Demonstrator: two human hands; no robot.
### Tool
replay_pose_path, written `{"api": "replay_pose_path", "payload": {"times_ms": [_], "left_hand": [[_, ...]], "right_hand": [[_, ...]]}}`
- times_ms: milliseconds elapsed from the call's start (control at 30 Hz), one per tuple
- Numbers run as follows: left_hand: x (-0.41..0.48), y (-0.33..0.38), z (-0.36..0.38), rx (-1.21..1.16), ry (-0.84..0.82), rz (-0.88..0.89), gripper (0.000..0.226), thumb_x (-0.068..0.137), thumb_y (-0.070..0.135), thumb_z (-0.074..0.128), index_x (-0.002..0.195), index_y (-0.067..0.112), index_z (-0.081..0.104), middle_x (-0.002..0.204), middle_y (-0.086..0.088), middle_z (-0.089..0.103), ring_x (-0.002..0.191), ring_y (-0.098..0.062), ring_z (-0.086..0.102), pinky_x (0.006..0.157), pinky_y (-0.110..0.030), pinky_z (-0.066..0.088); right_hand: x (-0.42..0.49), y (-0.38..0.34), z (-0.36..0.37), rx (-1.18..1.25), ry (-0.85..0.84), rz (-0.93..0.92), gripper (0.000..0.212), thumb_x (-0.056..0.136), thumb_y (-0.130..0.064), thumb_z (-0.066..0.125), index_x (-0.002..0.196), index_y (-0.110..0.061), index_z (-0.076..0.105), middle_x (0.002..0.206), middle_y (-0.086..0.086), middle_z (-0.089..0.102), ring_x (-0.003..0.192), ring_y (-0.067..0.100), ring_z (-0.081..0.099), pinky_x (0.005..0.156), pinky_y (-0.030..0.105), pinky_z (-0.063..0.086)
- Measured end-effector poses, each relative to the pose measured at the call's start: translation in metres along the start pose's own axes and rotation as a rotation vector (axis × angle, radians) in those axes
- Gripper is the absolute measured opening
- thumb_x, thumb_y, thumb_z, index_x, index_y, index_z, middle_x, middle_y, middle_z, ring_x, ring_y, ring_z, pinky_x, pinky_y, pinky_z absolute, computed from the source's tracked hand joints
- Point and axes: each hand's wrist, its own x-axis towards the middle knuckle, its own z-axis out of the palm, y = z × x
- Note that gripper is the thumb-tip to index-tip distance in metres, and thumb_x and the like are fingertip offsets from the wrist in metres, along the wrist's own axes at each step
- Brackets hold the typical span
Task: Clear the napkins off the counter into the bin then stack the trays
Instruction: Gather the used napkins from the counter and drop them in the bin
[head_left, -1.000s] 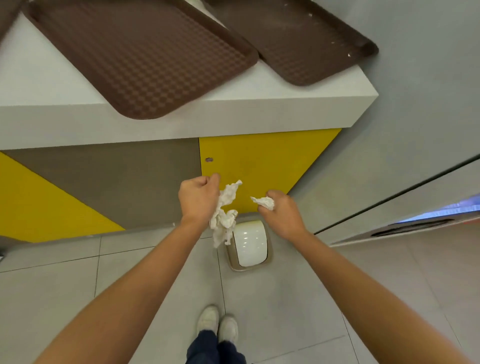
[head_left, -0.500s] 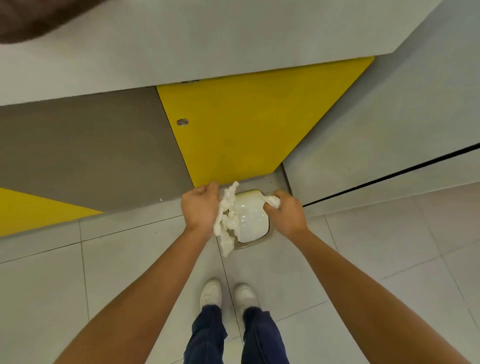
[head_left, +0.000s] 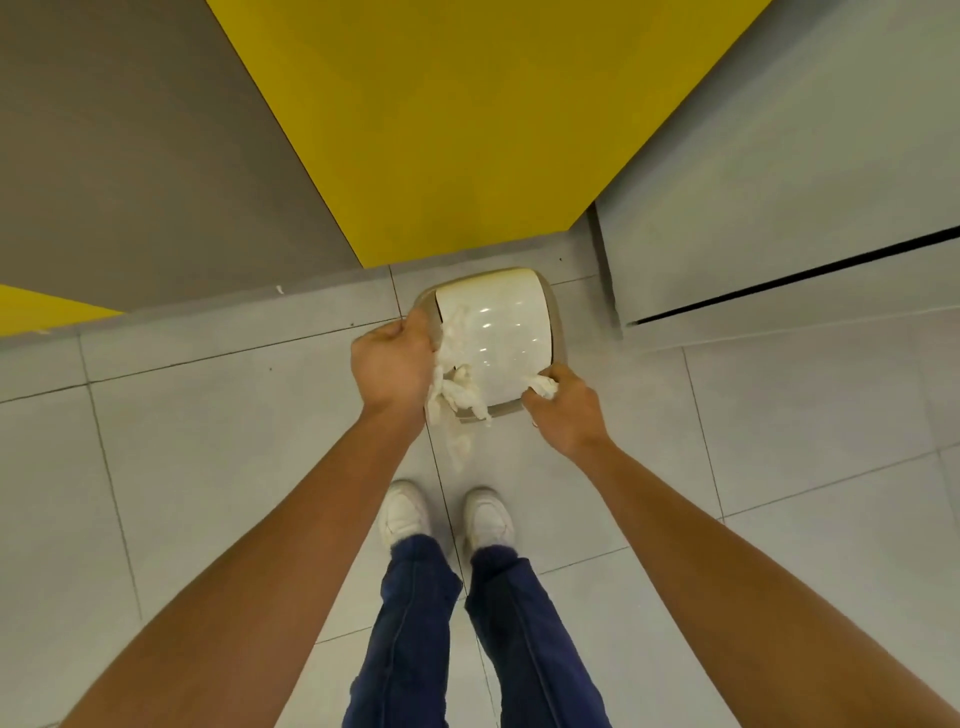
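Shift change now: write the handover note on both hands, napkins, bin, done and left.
Left hand grips a long crumpled white paper napkin draped over the left edge of the beige floor bin with a glossy white lid.
Right hand pinches a small crumpled white paper napkin at the lid's near corner.
Done: napkins at bin.
Left: drop both in, stack trays (out of view).

No txt, labels, brand marks or nos. I can read anywhere. The bin lid (head_left: 498, 322) is plain glossy white, the yellow panel (head_left: 467, 130) is blank, and the napkins (head_left: 453, 387) I'm holding look unprinted.
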Motion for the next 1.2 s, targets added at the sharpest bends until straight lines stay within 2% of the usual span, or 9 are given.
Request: {"api": "replay_pose_path", "payload": {"times_ms": [233, 333, 400, 533, 667, 767, 900, 1033, 1200], "left_hand": [[0.033, -0.040, 0.007, -0.075, 0.028, -0.072, 0.043, 0.084, 0.010, 0.050, 0.047, 0.014, 0.030, 0.035, 0.009, 0.026, 0.035, -0.007, 0.024, 0.037, -0.015, 0.023], [0.043, -0.047, 0.010, -0.115, 0.020, -0.117, 0.042, 0.087, 0.011, 0.049, 0.049, 0.014, 0.031, 0.031, 0.011, 0.028, 0.031, -0.006, 0.027, 0.035, -0.013, 0.025], [0.049, -0.053, 0.012, -0.167, 0.028, -0.162, 0.043, 0.087, 0.013, 0.051, 0.048, 0.015, 0.032, 0.033, 0.011, 0.030, 0.036, -0.007, 0.030, 0.040, -0.017, 0.029], [0.057, -0.064, 0.013, -0.268, 0.012, -0.221, 0.044, 0.086, 0.016, 0.055, 0.046, 0.017, 0.035, 0.039, 0.009, 0.035, 0.047, -0.011, 0.034, 0.050, -0.025, 0.033], [0.058, -0.068, 0.016, -0.302, 0.021, -0.222, 0.044, 0.087, 0.015, 0.055, 0.047, 0.016, 0.034, 0.038, 0.010, 0.034, 0.043, -0.009, 0.033, 0.044, -0.020, 0.031], [0.058, -0.070, 0.020, -0.304, 0.033, -0.217, 0.044, 0.088, 0.014, 0.053, 0.048, 0.016, 0.033, 0.038, 0.010, 0.033, 0.041, -0.007, 0.032, 0.042, -0.018, 0.030], [0.058, -0.074, 0.023, -0.339, 0.029, -0.229, 0.040, 0.087, 0.015, 0.055, 0.051, 0.016, 0.039, 0.044, 0.008, 0.038, 0.049, -0.010, 0.037, 0.049, -0.023, 0.034], [0.057, -0.076, 0.028, -0.313, 0.041, -0.216, 0.037, 0.088, 0.018, 0.055, 0.054, 0.015, 0.041, 0.051, 0.006, 0.041, 0.051, -0.011, 0.040, 0.053, -0.027, 0.037], [0.055, -0.075, 0.036, -0.323, 0.069, -0.177, 0.039, 0.089, 0.016, 0.053, 0.053, 0.016, 0.038, 0.049, 0.006, 0.038, 0.048, -0.009, 0.038, 0.044, -0.018, 0.034]], "right_hand": [[0.048, 0.027, 0.036, -0.033, -0.041, 0.035, 0.026, 0.088, -0.017, 0.056, 0.111, -0.006, 0.060, 0.093, 0.004, 0.058, 0.080, 0.020, 0.054, 0.055, 0.018, 0.041], [0.065, 0.035, 0.046, -0.017, -0.044, 0.064, 0.025, 0.090, -0.018, 0.055, 0.112, -0.008, 0.059, 0.095, 0.003, 0.057, 0.082, 0.018, 0.053, 0.053, 0.015, 0.040], [0.073, 0.040, 0.052, -0.016, -0.045, 0.079, 0.025, 0.090, -0.019, 0.055, 0.111, -0.007, 0.060, 0.097, 0.007, 0.060, 0.085, 0.022, 0.059, 0.053, 0.017, 0.042], [0.087, 0.046, 0.059, -0.026, -0.042, 0.091, 0.027, 0.089, -0.017, 0.057, 0.113, -0.005, 0.059, 0.108, 0.014, 0.063, 0.091, 0.026, 0.060, 0.068, 0.031, 0.049], [0.102, 0.044, 0.063, -0.068, -0.037, 0.077, 0.033, 0.089, -0.023, 0.060, 0.116, -0.005, 0.057, 0.111, 0.012, 0.062, 0.093, 0.023, 0.056, 0.070, 0.028, 0.041], [0.110, 0.043, 0.066, -0.073, -0.041, 0.114, 0.040, 0.087, -0.030, 0.063, 0.119, -0.006, 0.057, 0.114, 0.010, 0.062, 0.104, 0.026, 0.058, 0.077, 0.028, 0.043], [0.115, 0.041, 0.069, -0.007, -0.071, 0.188, 0.057, 0.081, -0.034, 0.069, 0.127, -0.008, 0.050, 0.122, 0.007, 0.058, 0.111, 0.025, 0.056, 0.085, 0.028, 0.044], [0.115, 0.036, 0.066, 0.092, -0.108, 0.185, 0.067, 0.077, -0.034, 0.074, 0.132, -0.011, 0.044, 0.130, 0.003, 0.053, 0.118, 0.022, 0.051, 0.090, 0.026, 0.040], [0.113, 0.039, 0.059, 0.090, -0.136, 0.121, 0.067, 0.081, -0.027, 0.071, 0.138, -0.012, 0.040, 0.137, 0.003, 0.048, 0.126, 0.022, 0.046, 0.094, 0.026, 0.037]]}}
